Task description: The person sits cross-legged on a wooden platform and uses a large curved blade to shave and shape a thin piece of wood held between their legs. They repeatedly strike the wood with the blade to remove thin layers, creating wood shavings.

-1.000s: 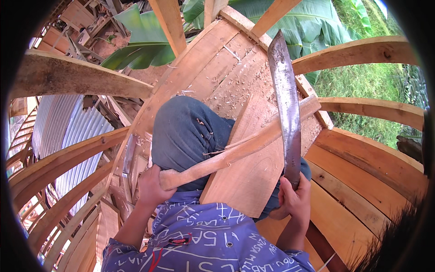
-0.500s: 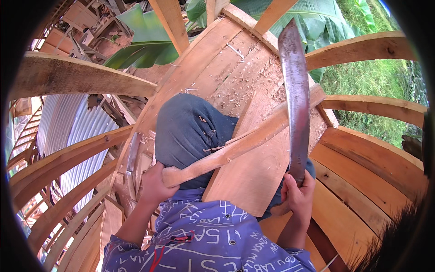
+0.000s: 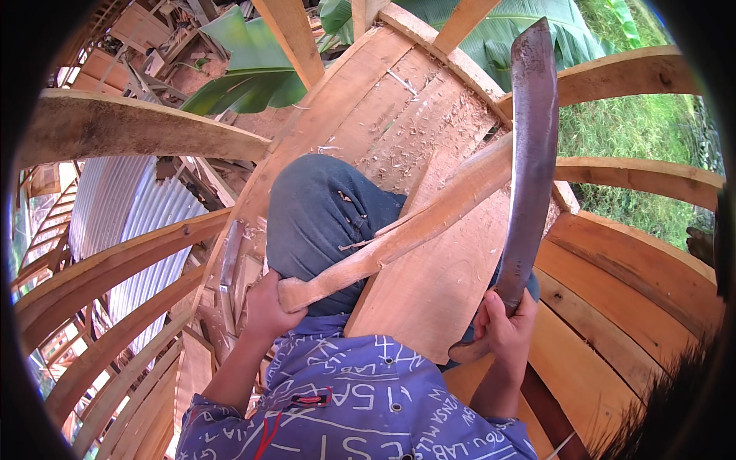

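Since 1 second ago the machete (image 3: 529,153) has risen, its rusty blade now reaching higher toward the banana leaves (image 3: 261,77), while the wooden stick (image 3: 399,230) has stayed propped across the knee. The right hand (image 3: 504,326) is clamped around the machete's handle, blade upright and slightly curved. The left hand (image 3: 268,307) is wrapped tight on the stick's lower end; the stick slants up to the right over the denim-clad knee (image 3: 322,215), passing behind the blade. Beneath lie the boat's planks (image 3: 429,299), strewn with shavings, and 2 curved ribs (image 3: 636,176) bend along the right.
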Demonstrator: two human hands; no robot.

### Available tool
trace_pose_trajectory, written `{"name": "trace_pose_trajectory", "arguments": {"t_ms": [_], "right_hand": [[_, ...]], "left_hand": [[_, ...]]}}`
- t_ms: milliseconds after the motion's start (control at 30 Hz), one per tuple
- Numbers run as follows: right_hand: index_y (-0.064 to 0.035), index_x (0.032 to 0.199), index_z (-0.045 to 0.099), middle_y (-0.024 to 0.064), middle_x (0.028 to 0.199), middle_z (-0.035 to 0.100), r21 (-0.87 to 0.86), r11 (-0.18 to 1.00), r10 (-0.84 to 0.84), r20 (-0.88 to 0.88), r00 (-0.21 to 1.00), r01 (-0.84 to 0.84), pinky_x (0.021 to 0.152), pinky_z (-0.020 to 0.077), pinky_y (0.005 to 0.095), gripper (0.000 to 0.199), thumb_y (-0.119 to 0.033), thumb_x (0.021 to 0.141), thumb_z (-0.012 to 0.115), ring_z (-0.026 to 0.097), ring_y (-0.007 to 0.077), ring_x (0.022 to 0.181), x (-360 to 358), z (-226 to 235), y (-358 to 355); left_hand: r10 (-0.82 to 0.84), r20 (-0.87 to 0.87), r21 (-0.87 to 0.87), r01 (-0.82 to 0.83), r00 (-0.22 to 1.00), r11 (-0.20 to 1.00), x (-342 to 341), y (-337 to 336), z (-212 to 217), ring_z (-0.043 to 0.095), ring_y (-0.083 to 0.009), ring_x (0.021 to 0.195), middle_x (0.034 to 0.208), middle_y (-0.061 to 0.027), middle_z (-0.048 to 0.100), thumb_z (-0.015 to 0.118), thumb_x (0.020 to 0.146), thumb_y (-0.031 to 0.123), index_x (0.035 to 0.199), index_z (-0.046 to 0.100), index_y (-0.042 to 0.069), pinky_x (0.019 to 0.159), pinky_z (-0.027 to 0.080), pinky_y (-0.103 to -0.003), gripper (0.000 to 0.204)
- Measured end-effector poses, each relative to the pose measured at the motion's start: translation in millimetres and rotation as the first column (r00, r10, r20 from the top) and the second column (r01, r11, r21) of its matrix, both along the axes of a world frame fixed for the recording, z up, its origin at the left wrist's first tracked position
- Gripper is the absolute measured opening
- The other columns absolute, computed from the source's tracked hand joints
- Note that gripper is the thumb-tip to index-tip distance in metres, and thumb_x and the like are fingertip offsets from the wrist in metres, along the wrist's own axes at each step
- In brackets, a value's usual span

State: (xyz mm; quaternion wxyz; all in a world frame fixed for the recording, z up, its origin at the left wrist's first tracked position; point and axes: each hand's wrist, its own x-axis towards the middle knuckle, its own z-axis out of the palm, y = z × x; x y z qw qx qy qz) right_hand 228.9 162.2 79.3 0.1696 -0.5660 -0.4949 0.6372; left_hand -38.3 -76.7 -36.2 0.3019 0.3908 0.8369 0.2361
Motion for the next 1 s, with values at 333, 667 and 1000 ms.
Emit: {"name": "trace_pose_trajectory", "arguments": {"t_ms": [333, 667, 1000], "right_hand": [[0.0013, 0.092, 0.054, 0.0002, 0.059, 0.052, -0.012, 1.000, 0.025, -0.010, 1.000, -0.025, 0.040, 0.0376, 0.0223, 0.013, -0.009, 0.092, 0.061, 0.048, 0.0063, 0.043, 7.4, -2.7, 4.5], [0.0012, 0.089, 0.055, -0.0013, 0.058, 0.051, -0.055, 0.995, 0.083, -0.017, 0.996, -0.084, 0.040, 0.0357, 0.0210, 0.011, -0.008, 0.092, 0.061, 0.047, 0.0047, 0.044, -15.8, 2.7, 4.7], [0.0002, 0.088, 0.056, -0.0010, 0.056, 0.052, -0.109, 0.975, 0.200, 0.056, 0.978, -0.193, 0.039, 0.0351, 0.0217, 0.010, -0.008, 0.091, 0.061, 0.048, 0.0050, 0.043, -10.0, 2.5, 9.7]], "left_hand": [[-0.003, 0.012, -0.042, 0.003, 1.000, 0.999, -2.0, -1.4, 1.4, 0.062, -0.0385, 0.075, 0.079, -0.0169, 0.061, 0.079, 0.055, 0.026, 0.093, 0.054, 0.005, 0.067, 0.050, -0.044, 0.050], [0.018, 0.049, -0.029, -0.017, 0.999, 0.999, -1.0, -2.4, 2.5, 0.063, -0.0396, 0.075, 0.079, -0.0174, 0.061, 0.078, 0.057, 0.025, 0.093, 0.054, 0.004, 0.066, 0.050, -0.045, 0.048], [-0.031, 0.013, -0.051, 0.031, 0.999, 0.998, -4.1, 3.2, 12.3, 0.067, -0.0357, 0.077, 0.081, -0.0159, 0.066, 0.074, 0.063, 0.019, 0.098, 0.056, 0.003, 0.068, 0.052, -0.039, 0.042]]}}
